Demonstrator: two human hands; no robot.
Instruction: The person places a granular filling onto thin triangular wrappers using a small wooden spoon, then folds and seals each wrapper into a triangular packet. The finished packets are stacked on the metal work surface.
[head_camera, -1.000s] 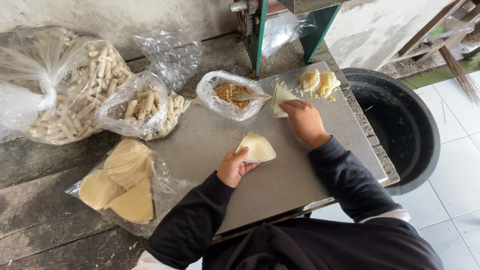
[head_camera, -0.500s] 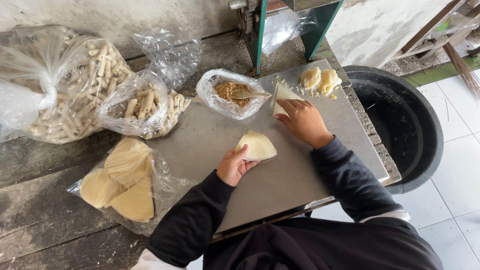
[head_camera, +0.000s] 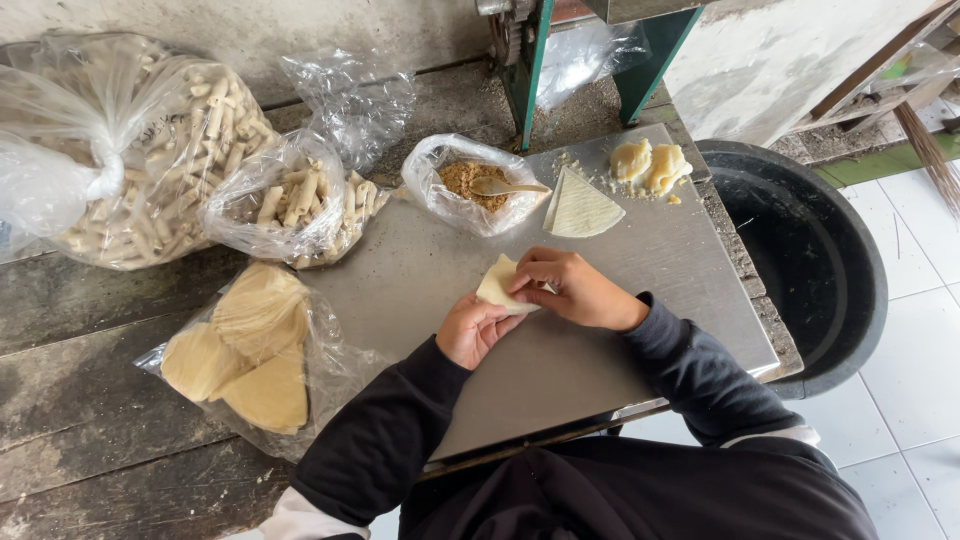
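Both hands meet mid-tabletop (head_camera: 640, 300): the left hand (head_camera: 472, 330) and right hand (head_camera: 570, 290) each grip the pale folded pastry sheet (head_camera: 497, 283). A clear bag of brown filling (head_camera: 470, 182) lies at twelve o'clock, seemingly with a spoon inside.

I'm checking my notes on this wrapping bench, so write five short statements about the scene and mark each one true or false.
1. Both hands, left hand and right hand, are on the pale wrapper. True.
2. A spoon rests in the open bag of brown filling. True.
3. The black tub stands to the person's left. False: it stands to the right, beside the metal sheet.
4. The stack of triangular wrappers lies inside a plastic bag. False: it lies bare on the metal sheet.
5. The bag of round wrappers lies left of the metal sheet. True.
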